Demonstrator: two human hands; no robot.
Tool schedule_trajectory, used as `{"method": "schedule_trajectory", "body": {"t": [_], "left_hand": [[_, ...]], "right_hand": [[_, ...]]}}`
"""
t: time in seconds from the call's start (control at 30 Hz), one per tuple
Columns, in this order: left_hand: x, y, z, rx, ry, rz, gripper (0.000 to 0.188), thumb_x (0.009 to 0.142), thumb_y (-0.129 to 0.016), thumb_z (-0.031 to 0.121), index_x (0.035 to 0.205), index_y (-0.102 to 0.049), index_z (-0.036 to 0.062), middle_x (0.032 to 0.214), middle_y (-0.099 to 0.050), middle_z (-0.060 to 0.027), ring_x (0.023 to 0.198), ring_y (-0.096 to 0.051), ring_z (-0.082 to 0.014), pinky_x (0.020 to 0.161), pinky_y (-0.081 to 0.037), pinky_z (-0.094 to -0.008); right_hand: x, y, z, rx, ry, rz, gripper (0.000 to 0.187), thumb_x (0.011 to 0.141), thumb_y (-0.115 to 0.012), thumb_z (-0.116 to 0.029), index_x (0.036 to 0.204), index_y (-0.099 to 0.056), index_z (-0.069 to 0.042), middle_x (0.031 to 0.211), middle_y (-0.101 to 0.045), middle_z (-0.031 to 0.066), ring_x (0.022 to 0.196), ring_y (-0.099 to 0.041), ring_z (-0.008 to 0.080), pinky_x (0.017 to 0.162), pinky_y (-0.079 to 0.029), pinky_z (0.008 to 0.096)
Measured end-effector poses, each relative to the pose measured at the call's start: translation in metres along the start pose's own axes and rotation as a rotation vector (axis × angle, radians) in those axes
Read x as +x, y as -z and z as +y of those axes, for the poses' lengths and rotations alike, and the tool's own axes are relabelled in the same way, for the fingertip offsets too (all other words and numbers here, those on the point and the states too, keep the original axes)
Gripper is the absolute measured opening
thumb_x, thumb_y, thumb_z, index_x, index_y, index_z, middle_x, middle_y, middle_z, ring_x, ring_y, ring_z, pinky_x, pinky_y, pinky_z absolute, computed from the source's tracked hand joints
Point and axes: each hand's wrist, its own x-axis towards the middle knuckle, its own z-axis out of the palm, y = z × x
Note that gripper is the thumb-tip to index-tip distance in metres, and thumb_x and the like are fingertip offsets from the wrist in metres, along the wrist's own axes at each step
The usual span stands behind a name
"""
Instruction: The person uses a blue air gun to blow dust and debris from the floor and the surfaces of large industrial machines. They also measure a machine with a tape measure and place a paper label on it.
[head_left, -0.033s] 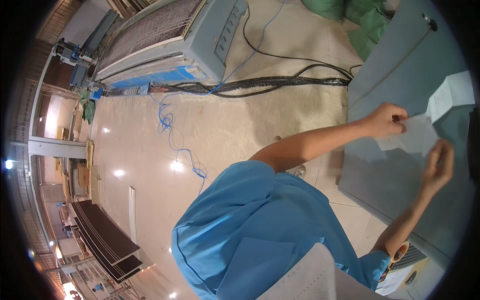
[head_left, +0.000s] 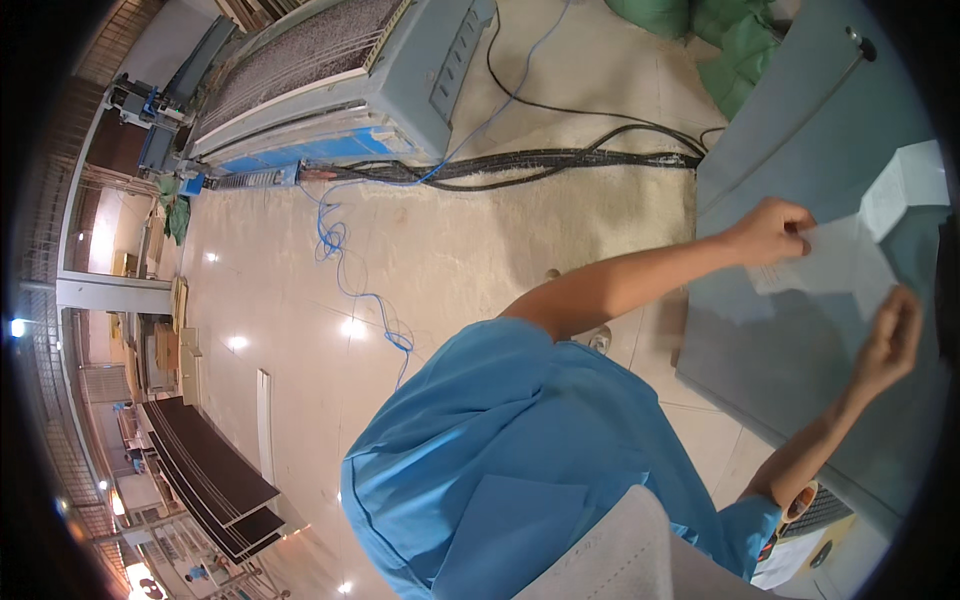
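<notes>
Pinching a thin white sheet [head_left: 838,258] between thumb and curled fingers, the left hand [head_left: 772,232] is at between two and three o'clock, its arm reaching across from the blue shirt [head_left: 530,440]. The right hand [head_left: 890,345] is at just past three o'clock, fingers bent, with the fingertips at the sheet's lower right corner; blur makes it impossible to tell whether they grip it or only touch it. The sheet slants between the two hands, over a smooth grey-blue cabinet [head_left: 760,350]. Its upper right edge meets a folded white paper piece [head_left: 905,190] at half past two, with the right hand below that piece; whether the two are joined cannot be told.

At one o'clock, green sacks [head_left: 735,70] are heaped behind the cabinet, and thick black cables [head_left: 560,165] run along the floor [head_left: 470,250] to its side. A large grey machine [head_left: 400,100] with a speckled dark top fills eleven o'clock. Thin blue cord [head_left: 332,238] lies in loose loops between nine and ten o'clock. Toward eight o'clock are dark brown panels [head_left: 205,465], with a narrow white strip [head_left: 264,425] just beside them.
</notes>
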Motion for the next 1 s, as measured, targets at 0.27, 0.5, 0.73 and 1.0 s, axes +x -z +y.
{"method": "schedule_trajectory", "body": {"t": [0.27, 0.5, 0.73, 1.0], "left_hand": [[-0.027, 0.048, 0.001, 0.27, 0.03, 0.339, 0.038, 0.081, -0.076, 0.017, 0.111, -0.064, -0.0028, 0.098, -0.069, -0.0113, 0.097, -0.064, -0.0209, 0.088, -0.05, -0.0328], [-0.082, 0.196, 0.026, -0.432, 0.446, 0.135, 0.072, 0.101, -0.029, 0.064, 0.115, -0.065, 0.0033, 0.101, -0.069, -0.0097, 0.097, -0.066, -0.0199, 0.09, -0.049, -0.0358], [0.018, 0.296, -0.026, -0.215, 0.314, 0.037, 0.052, 0.105, -0.039, 0.047, 0.121, -0.06, 0.0032, 0.108, -0.068, -0.0087, 0.104, -0.063, -0.0189, 0.095, -0.045, -0.0347], [0.124, 0.277, -0.065, -0.004, 0.418, -0.482, 0.037, 0.099, -0.058, 0.033, 0.12, -0.061, 0.0027, 0.11, -0.067, -0.0111, 0.106, -0.062, -0.0204, 0.098, -0.045, -0.0353]], "right_hand": [[-0.004, -0.031, -0.024, 0.163, 0.127, 0.211, 0.012, 0.093, -0.066, -0.006, 0.1, -0.068, 0.003, 0.097, -0.068, 0.0086, 0.081, -0.059, 0.0124, 0.066, -0.049, 0.0258], [-0.005, -0.231, -0.079, -0.024, 0.612, -0.276, 0.023, 0.075, -0.072, 0.0, 0.095, -0.062, -0.006, 0.085, -0.063, 0.0097, 0.074, -0.064, 0.0262, 0.059, -0.05, 0.036], [0.041, -0.326, -0.057, -0.122, 0.342, -0.091, 0.017, 0.073, -0.073, -0.006, 0.086, -0.062, -0.007, 0.079, -0.059, 0.0067, 0.066, -0.061, 0.0257, 0.055, -0.049, 0.0348], [-0.04, -0.315, -0.052, -0.254, -0.482, 0.169, 0.013, 0.086, -0.07, -0.01, 0.096, -0.064, -0.004, 0.082, -0.064, 0.0052, 0.069, -0.062, 0.0176, 0.06, -0.05, 0.0308]]}}
